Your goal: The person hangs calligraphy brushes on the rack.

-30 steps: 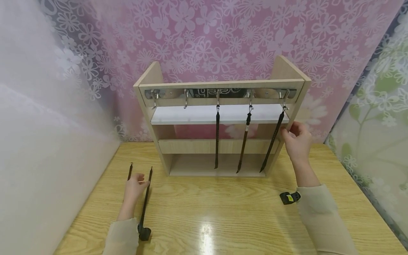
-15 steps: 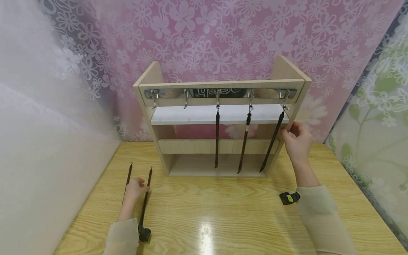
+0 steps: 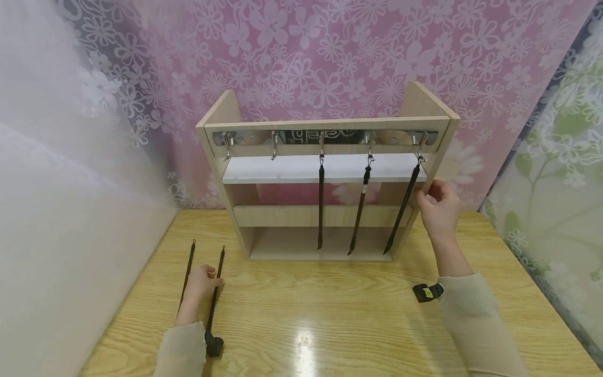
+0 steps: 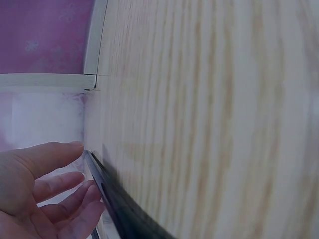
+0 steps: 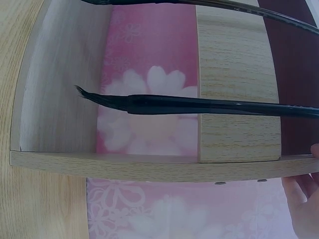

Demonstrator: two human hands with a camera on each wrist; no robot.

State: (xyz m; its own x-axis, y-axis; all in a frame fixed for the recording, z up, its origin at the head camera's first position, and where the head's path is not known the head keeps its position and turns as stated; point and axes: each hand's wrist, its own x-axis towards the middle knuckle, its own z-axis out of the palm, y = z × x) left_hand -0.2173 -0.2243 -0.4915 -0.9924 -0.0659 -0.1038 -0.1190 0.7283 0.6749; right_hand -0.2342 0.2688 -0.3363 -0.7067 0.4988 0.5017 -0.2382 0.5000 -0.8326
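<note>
My left hand (image 3: 198, 287) is low over the table, between two dark calligraphy brushes lying there. Its thumb reaches to the right-hand brush (image 3: 214, 298); in the left wrist view, that brush (image 4: 107, 186) runs beside loosely bent fingers not wrapped round it. Partly behind my wrist lies the other brush (image 3: 189, 267). My right hand (image 3: 440, 209) grips the right side panel of a wooden rack (image 3: 278, 215) between thumb and fingers. Three calligraphy brushes hang from the rack's hooks: one in the middle (image 3: 321, 204), one right of it (image 3: 360, 209), one rightmost (image 3: 403, 209).
A metal hook strip (image 3: 254, 138) crosses the rack's top front, and its two left hooks hold nothing. Below it runs a white shelf (image 3: 273, 170). A pale wall (image 3: 118, 209) borders the wooden table (image 3: 358, 324) on the left; a pink floral backdrop (image 3: 301, 63) stands behind.
My left hand has drawn back slightly toward me, uncovering more of the left lying brush. The middle-right hanging brush sways a little. My right hand stays on the rack.
</note>
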